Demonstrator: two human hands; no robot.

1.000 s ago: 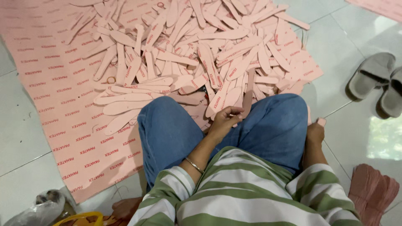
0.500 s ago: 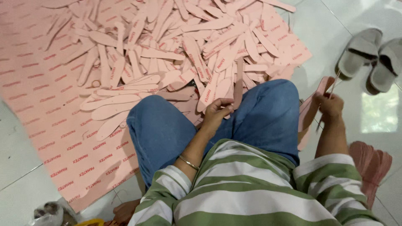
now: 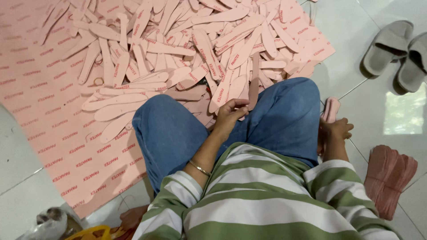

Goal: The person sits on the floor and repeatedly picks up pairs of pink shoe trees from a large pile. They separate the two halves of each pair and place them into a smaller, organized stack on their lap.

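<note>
I sit on the floor in blue jeans and a green-and-white striped shirt. My left hand (image 3: 230,116) rests between my knees, its fingers pinched on a pink insole-shaped cut-out (image 3: 226,91) at the near edge of a big pile of such cut-outs (image 3: 195,49). My right hand (image 3: 336,131) is low beside my right knee, closed on a small upright stack of pink cut-outs (image 3: 330,110) that stands on the floor tiles.
The pile lies on a large pink printed sheet (image 3: 49,129) spread over pale tiles. Two grey slippers (image 3: 396,51) lie at the upper right. A reddish stack of cut-outs (image 3: 387,178) sits at the right. A plastic bag (image 3: 46,224) lies bottom left.
My right hand has dropped from raised beside my knee down to the floor, setting its stack upright there. The left hand stays between my knees at the pile's edge.
</note>
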